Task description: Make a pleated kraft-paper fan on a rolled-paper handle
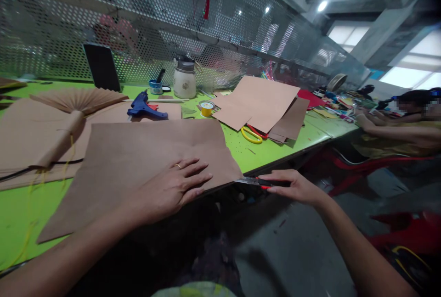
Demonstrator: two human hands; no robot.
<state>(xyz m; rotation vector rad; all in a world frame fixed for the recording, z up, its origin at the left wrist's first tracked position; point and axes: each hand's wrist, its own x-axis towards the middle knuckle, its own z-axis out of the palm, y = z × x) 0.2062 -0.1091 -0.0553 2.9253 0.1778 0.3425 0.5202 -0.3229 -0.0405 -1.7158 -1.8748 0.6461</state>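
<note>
A large sheet of brown kraft paper (138,154) lies at the front edge of the green table, its right corner reaching the edge. Flat on the sheet rests my left hand (172,189), fingers stretched out and a ring on one of them. My right hand (292,186), past the table edge, is closed around a black and red utility knife (257,181). The knife's blade points left and meets the sheet's right corner; whether it has gone through the paper, I cannot tell.
Behind the sheet are a blue glue gun (146,108), a yellow tape roll (206,108), a jar (184,79) and a dark tablet (101,67). Yellow-handled scissors (252,134) lie partly under more brown sheets (262,99). A pleated paper fan (77,104) is at left. Another person (403,122) sits at right.
</note>
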